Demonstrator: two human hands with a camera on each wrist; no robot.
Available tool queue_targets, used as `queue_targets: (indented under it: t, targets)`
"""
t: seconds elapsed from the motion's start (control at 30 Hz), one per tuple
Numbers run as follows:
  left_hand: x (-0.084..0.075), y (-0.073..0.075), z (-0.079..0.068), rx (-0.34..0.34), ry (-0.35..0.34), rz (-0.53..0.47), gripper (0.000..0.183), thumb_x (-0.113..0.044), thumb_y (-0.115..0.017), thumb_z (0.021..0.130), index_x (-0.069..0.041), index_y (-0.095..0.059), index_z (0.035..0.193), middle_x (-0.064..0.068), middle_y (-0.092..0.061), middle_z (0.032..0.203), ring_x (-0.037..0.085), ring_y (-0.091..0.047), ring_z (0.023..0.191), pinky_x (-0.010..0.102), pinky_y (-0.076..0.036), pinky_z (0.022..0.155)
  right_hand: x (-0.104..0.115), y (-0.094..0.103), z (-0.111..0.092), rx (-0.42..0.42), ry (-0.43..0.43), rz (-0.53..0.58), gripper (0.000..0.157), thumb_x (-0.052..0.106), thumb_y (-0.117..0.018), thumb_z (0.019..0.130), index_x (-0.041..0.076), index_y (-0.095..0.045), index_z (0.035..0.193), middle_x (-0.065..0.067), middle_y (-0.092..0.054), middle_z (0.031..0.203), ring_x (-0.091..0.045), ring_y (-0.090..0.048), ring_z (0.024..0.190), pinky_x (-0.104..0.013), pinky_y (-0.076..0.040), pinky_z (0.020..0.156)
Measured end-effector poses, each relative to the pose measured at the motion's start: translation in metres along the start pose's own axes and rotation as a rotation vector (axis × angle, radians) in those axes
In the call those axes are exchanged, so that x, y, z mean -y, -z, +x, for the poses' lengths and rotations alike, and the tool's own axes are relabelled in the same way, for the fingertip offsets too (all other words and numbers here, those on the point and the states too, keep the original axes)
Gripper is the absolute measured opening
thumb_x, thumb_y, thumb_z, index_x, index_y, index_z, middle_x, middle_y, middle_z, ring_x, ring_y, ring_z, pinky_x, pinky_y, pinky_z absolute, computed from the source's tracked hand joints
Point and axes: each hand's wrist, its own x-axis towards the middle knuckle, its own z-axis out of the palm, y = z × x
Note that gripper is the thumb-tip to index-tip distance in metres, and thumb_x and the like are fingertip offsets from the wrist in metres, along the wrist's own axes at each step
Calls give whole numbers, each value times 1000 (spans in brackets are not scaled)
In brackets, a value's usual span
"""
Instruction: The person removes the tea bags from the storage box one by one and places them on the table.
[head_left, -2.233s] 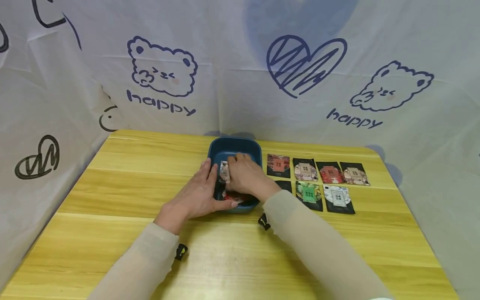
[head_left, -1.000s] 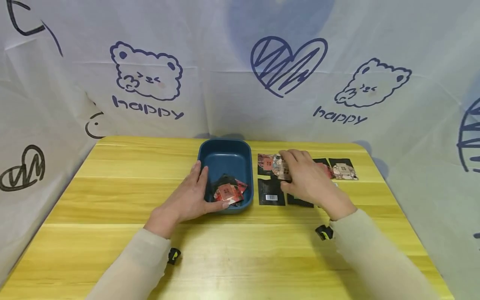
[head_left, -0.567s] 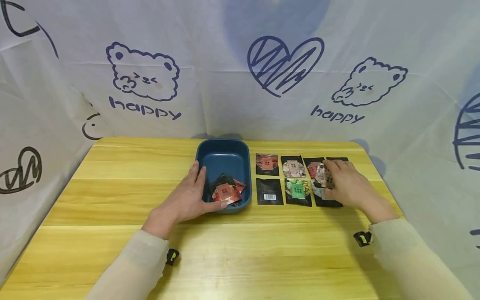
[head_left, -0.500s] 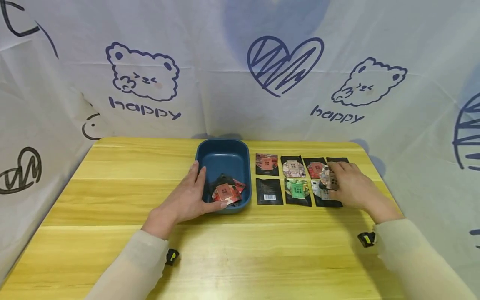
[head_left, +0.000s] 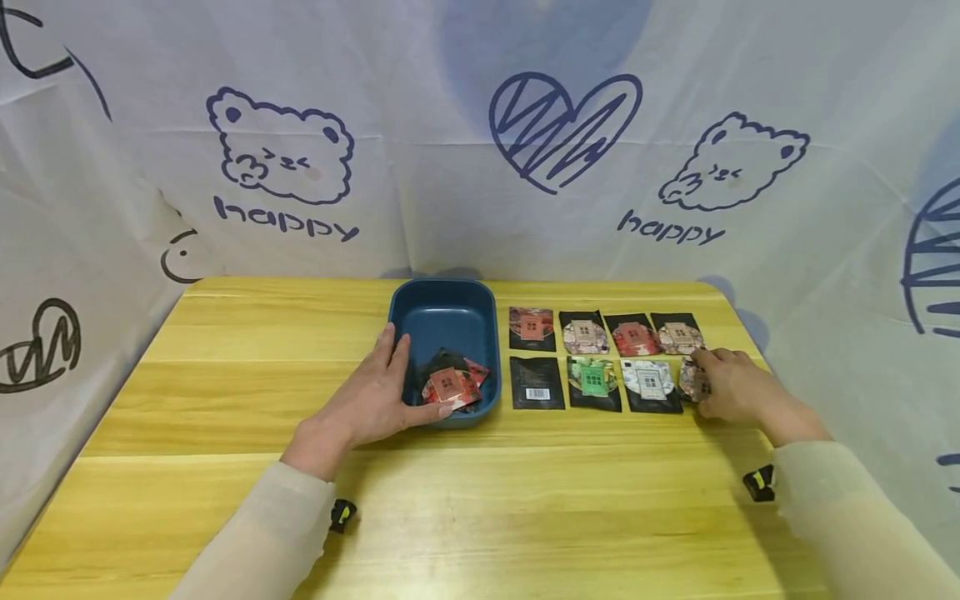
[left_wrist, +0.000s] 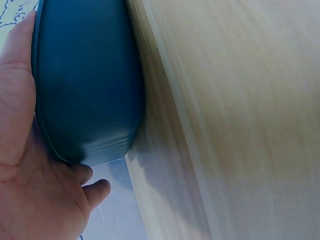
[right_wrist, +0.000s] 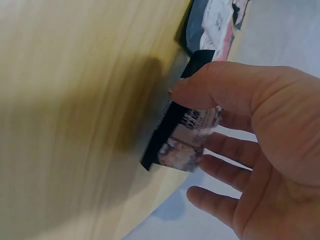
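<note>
My left hand [head_left: 369,385] rests on the left and near rim of a blue plastic bin [head_left: 450,329], thumb across the near corner. The left wrist view has the bin's outer wall [left_wrist: 90,70] beside the palm. Inside, at the near end, several red and black sachets [head_left: 450,386] lie in a pile. My right hand [head_left: 738,390] pinches a black sachet with a pale floral label [head_left: 692,379] at the right end of the near row. In the right wrist view that sachet [right_wrist: 182,142] is tilted, its edge close over the table, between thumb and fingers.
Right of the bin, sachets lie in two rows. The far row runs from a red sachet [head_left: 532,328] to a beige one [head_left: 678,332]. In the near row are a black barcode side [head_left: 537,383], a green sachet [head_left: 594,382] and a white one [head_left: 651,385]. A patterned cloth [head_left: 442,192] hangs behind.
My right hand has come out of the bin with the sachet and travelled right over the rows, lowering it beside the white sachet. The left hand has stayed at the bin.
</note>
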Motion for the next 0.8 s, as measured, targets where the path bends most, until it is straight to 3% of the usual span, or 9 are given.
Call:
queue_targets:
  t: [0.4, 0.8]
  targets:
    - [0, -1, 0, 2, 10, 10, 137, -91, -61, 79, -3, -7, 170, 18, 12, 177, 45, -14, 162, 57, -30, 126, -8, -3, 6, 82, -10, 12, 92, 12, -79, 79, -7, -35, 158, -45, -34, 156, -71, -32, 138, -81, -36, 105]
    - [1, -2, -1, 2, 3, 11, 136, -89, -63, 80, -3, -7, 170, 18, 13, 177, 45, -15, 161, 57, -30, 126, -6, -3, 11, 92, 43, -47, 93, 6, -78, 75, -3, -39, 159, -44, -37, 155, -73, -35, 134, -82, -39, 102]
